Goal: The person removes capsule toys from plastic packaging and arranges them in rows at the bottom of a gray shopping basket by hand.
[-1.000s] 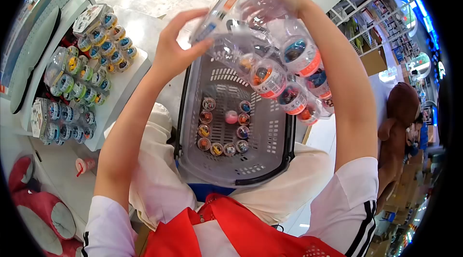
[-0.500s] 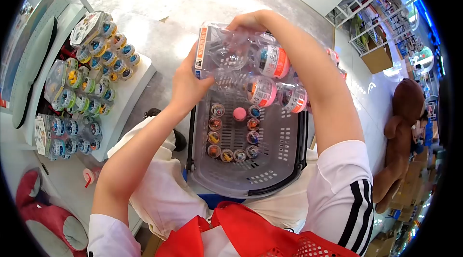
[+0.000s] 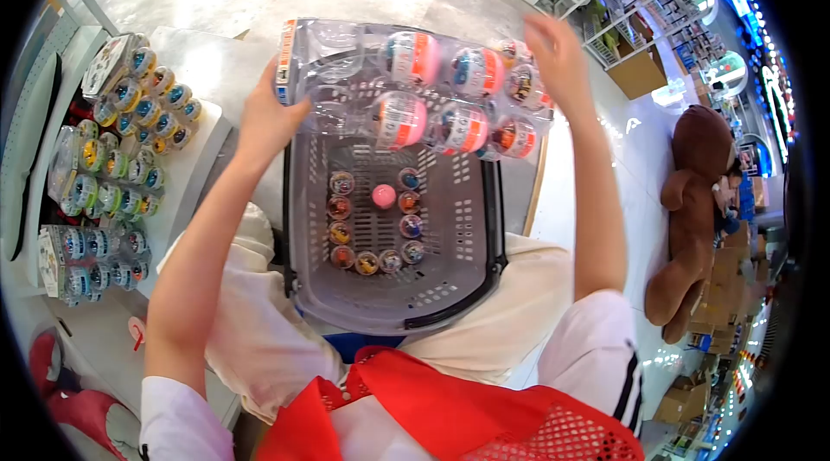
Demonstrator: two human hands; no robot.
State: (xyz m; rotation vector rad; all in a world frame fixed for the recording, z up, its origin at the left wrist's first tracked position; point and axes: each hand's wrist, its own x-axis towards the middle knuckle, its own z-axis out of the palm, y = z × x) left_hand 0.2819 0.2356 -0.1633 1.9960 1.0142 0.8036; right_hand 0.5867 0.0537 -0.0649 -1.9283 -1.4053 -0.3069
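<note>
A clear plastic multi-pack (image 3: 333,72) of toy capsules lies across the far end of the grey basket (image 3: 471,288). Its left cells look empty, while the others hold pink-capped capsules (image 3: 399,121) with orange and white labels. My left hand (image 3: 270,119) grips the pack's left end, thumb on the near side. Beside the right end is my right hand (image 3: 560,63), slightly blurred, fingers apart and holding nothing I can see. On the basket floor, several small clear-topped capsules (image 3: 367,263) form a U around a single pink capsule (image 3: 384,195).
To my left, stacked packs of yellow-, green- and blue-banded capsules (image 3: 108,171) sit on a white shelf (image 3: 194,167). A large brown plush toy (image 3: 692,201) lies at the right, near cardboard boxes (image 3: 640,67). A red-and-grey plush (image 3: 86,413) is at lower left.
My right hand has moved from the pack's left end to its right end. The pack now lies more level, its full row of capsules showing. The view has shifted right.
</note>
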